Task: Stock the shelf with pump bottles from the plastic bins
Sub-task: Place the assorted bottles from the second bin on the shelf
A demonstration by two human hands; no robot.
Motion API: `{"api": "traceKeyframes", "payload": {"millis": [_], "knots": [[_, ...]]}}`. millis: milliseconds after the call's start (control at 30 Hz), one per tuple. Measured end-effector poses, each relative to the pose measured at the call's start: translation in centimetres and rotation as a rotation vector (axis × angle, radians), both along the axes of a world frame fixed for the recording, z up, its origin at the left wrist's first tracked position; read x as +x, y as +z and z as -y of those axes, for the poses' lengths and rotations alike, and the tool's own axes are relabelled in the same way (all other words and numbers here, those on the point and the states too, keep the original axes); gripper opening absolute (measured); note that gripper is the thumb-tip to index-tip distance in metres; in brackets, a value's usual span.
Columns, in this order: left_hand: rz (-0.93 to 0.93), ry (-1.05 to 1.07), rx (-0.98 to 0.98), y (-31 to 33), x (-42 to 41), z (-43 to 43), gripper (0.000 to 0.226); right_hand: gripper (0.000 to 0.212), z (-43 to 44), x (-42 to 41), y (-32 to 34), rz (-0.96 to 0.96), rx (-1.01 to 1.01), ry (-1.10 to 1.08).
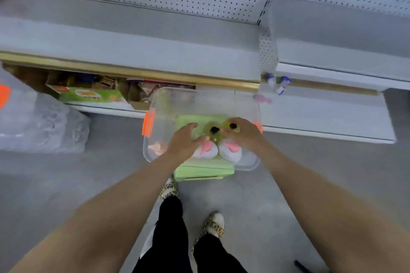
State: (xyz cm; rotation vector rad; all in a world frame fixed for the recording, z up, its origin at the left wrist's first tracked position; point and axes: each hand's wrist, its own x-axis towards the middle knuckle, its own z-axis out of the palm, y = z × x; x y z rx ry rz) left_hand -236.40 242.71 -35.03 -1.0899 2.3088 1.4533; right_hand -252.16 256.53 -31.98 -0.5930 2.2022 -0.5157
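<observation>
Left grip [184, 141] dips into the clear bin [155, 139], fingers curved against the green pump bottle [214, 136] between the grips; holding it or not, can't tell. Right grip [244, 134] wraps the second green bottle [226, 124]. A hasty lift could topple the white bottles [230, 154] crowding the grips' near side.

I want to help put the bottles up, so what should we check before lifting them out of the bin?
1. Right hand holding a green pump bottle: ok, its fingers curl round it.
2. Left hand holding the other green bottle: cannot tell; it reaches right beside it, but the picture is blurry.
3. White bottles out of the way: not ok, they stand tight against the green ones.
4. Room on the shelf: ok, there is bare grey space above the bin.
5. Clear bin steady: cannot tell; it sits on a green box and sticks out past its sides.
</observation>
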Motion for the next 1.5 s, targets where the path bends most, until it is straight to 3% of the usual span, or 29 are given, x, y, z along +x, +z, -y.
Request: {"api": "traceKeyframes", "payload": {"millis": [100, 300, 533, 733, 933, 1200, 1500], "knots": [[0.036, -0.046, 0.072, -3.8, 0.1, -1.7, 0.071, 0.066, -2.6, 1.5, -3.6, 0.068, -0.016, -0.096], [0.034, -0.048, 0.077, -8.2, -0.4, -3.1, 0.053, 0.068, -4.9, 2.4, -8.4, 0.096, -0.038, -0.196], [0.047, -0.108, 0.012, -10.4, -1.5, -3.1, 0.071, 0.063, -4.7, 1.6, -11.2, 0.010, -0.070, -0.271], [-0.002, -0.068, 0.000, -11.4, -1.9, -2.7, 0.064, 0.048, -4.8, 1.4, -12.3, -0.078, -0.150, -0.266], [-0.101, 0.046, 0.075, -11.7, -2.0, -2.5, 0.051, 0.035, -4.5, 1.4, -13.0, -0.093, -0.240, -0.314], [-0.116, 0.006, 0.036, -10.6, -3.1, -2.2, 0.041, 0.031, -4.4, 0.2, -12.3, -0.191, -0.206, -0.217], [-0.239, 0.022, 0.026, -3.9, -5.3, -1.6, 0.031, 0.013, -5.1, -3.1, -5.1, -0.213, -0.279, -0.193]]}}
